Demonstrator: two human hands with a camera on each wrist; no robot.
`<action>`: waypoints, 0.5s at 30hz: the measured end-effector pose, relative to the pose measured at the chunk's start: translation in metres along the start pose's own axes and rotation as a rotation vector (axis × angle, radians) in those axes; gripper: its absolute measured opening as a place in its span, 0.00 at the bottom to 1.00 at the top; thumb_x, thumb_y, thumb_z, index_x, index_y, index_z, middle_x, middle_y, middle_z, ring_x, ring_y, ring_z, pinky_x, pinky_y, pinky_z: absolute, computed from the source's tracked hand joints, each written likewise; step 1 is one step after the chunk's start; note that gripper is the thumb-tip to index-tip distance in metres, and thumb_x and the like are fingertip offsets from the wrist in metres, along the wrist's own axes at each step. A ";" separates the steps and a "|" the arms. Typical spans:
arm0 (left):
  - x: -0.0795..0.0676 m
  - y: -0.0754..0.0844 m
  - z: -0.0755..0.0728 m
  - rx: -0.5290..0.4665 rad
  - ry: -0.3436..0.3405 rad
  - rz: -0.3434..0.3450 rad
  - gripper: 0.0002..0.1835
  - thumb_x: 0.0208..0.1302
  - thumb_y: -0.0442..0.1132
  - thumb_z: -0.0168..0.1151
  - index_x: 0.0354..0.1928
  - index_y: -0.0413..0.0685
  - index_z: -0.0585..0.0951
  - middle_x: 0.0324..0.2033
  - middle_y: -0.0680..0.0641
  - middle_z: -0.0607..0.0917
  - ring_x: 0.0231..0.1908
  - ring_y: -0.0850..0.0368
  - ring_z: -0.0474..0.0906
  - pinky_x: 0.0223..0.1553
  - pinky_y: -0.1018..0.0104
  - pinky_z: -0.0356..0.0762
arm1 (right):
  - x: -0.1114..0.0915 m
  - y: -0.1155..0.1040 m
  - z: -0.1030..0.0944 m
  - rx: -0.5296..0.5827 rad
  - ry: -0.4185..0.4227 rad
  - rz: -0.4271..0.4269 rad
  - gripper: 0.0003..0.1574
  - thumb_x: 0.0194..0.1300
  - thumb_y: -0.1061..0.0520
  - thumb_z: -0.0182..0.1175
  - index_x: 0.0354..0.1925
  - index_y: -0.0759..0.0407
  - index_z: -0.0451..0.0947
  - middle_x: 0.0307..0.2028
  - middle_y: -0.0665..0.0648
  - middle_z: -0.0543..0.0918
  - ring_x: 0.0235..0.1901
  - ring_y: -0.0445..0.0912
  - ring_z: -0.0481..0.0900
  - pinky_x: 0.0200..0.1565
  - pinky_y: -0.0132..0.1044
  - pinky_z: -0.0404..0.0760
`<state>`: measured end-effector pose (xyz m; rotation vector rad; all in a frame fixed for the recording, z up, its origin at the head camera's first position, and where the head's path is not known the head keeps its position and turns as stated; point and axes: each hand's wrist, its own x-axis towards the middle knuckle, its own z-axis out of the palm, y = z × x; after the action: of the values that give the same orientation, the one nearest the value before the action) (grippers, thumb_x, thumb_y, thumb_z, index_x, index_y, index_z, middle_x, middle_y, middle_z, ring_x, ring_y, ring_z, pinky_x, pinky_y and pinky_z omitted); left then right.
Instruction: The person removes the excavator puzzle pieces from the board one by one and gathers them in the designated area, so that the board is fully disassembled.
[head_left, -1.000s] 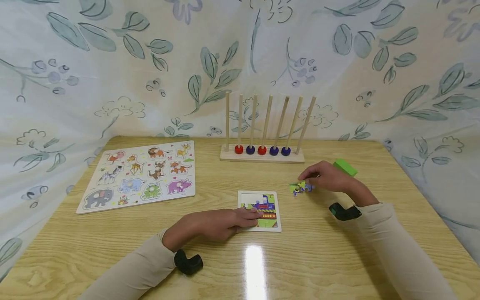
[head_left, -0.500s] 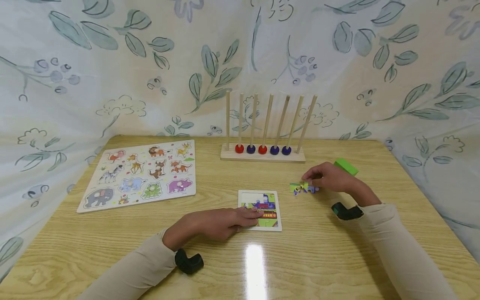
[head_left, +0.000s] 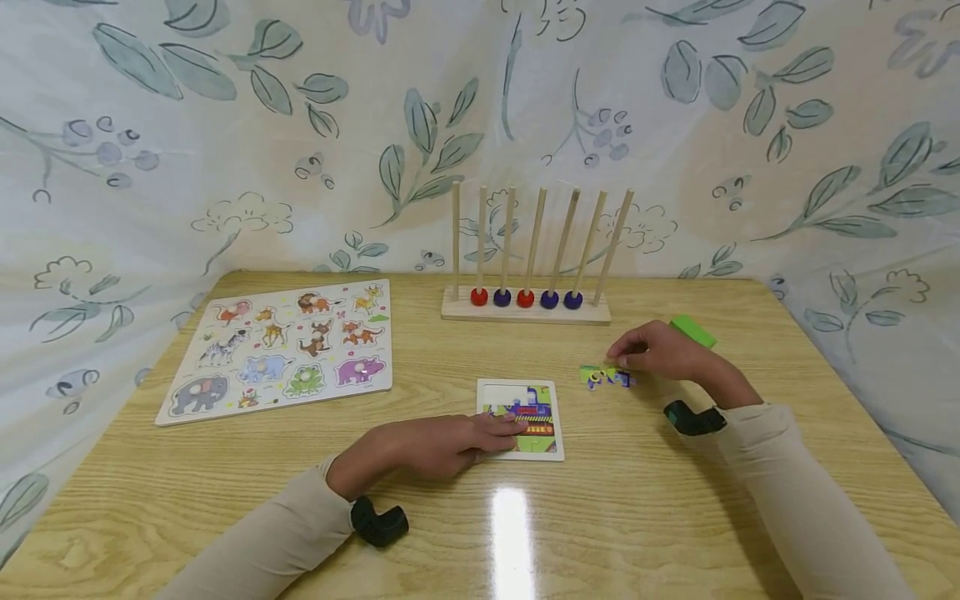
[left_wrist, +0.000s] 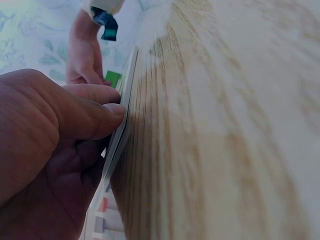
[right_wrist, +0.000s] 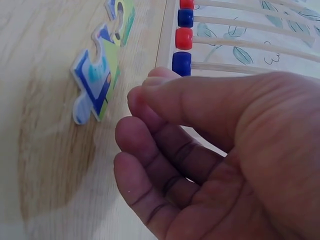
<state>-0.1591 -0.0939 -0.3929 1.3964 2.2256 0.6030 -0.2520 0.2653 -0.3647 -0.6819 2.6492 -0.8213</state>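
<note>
In the head view, my left hand (head_left: 446,446) lies over the left part of a small white-framed jigsaw puzzle (head_left: 534,432) with a train picture. Its fingers are extended on the picture, and in the left wrist view the thumb (left_wrist: 107,120) rests at the board's edge. Part of the puzzle's upper left is bare white. To the right, my right hand (head_left: 660,350) hovers beside loose jigsaw pieces (head_left: 621,379). The right wrist view shows its fingers loosely bent, thumb near the index fingertip, with nothing visible between them; a blue and green piece (right_wrist: 95,77) lies just beyond the fingertips.
A bead stacker (head_left: 525,312) with upright wooden rods and red and blue beads stands at the back. At the left lies an animal peg puzzle board (head_left: 300,325). A green block (head_left: 693,330) sits behind the right hand. Patterned cloth hangs behind the table.
My right hand has shifted slightly to the right, and the loose pieces by its fingertips have shifted a little. The left hand stays in place on the train puzzle.
</note>
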 end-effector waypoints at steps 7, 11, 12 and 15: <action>0.001 0.000 -0.001 0.008 -0.004 0.006 0.24 0.75 0.28 0.43 0.71 0.44 0.66 0.73 0.52 0.58 0.72 0.56 0.49 0.69 0.65 0.49 | 0.002 0.001 0.001 -0.020 0.021 0.007 0.09 0.67 0.65 0.60 0.43 0.66 0.84 0.39 0.57 0.86 0.38 0.46 0.78 0.41 0.39 0.77; 0.001 0.001 -0.001 0.005 -0.008 -0.004 0.25 0.75 0.28 0.43 0.71 0.44 0.66 0.73 0.52 0.58 0.72 0.56 0.49 0.69 0.65 0.49 | 0.003 -0.002 0.003 -0.019 0.018 -0.008 0.09 0.67 0.65 0.60 0.43 0.65 0.84 0.40 0.57 0.86 0.38 0.45 0.79 0.40 0.40 0.78; 0.001 0.001 -0.001 0.003 -0.008 -0.005 0.25 0.75 0.28 0.43 0.71 0.44 0.66 0.73 0.52 0.58 0.72 0.56 0.49 0.69 0.65 0.49 | 0.004 -0.003 0.003 -0.012 0.015 -0.014 0.09 0.67 0.65 0.60 0.43 0.65 0.84 0.40 0.57 0.86 0.37 0.46 0.79 0.39 0.40 0.78; 0.001 0.001 0.000 0.003 -0.006 -0.002 0.25 0.74 0.27 0.43 0.71 0.44 0.66 0.73 0.52 0.58 0.72 0.57 0.49 0.69 0.65 0.49 | 0.005 -0.006 0.005 0.000 0.008 -0.024 0.09 0.67 0.65 0.60 0.44 0.65 0.84 0.40 0.57 0.85 0.38 0.46 0.79 0.39 0.40 0.78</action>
<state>-0.1592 -0.0929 -0.3923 1.3954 2.2241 0.5937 -0.2523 0.2562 -0.3657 -0.7135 2.6527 -0.8323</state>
